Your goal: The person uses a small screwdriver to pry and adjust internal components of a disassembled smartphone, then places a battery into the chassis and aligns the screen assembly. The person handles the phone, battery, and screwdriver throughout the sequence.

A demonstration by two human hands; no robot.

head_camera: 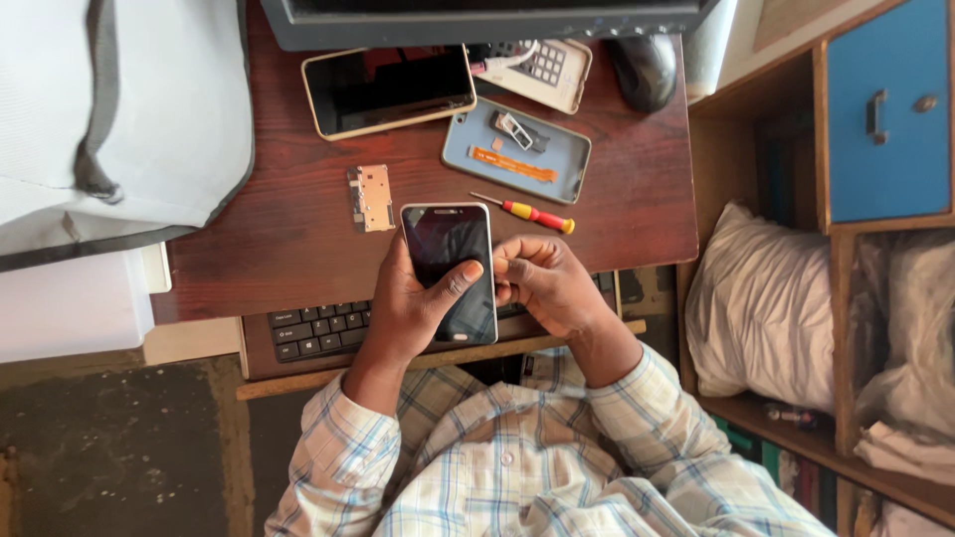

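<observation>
While seemingly gripped, phone (450, 261) between hands (477, 293).

The desk (298, 229) is dark reddish wood with a visible grain and a slight shine. Above its front edge, the smartphone (450, 268) in the left hand (413, 303) has a glossy black glass face and a pale metallic rim. On the desk behind it, the screwdriver (527, 212) has a thin metal shaft and a smooth red and yellow plastic handle. The grey-blue phone case (567, 159) looks like matt plastic. The small plate (371, 197) left of the smartphone seems dull metal. The shirt sleeves (637, 398) are soft checked cloth.
</observation>
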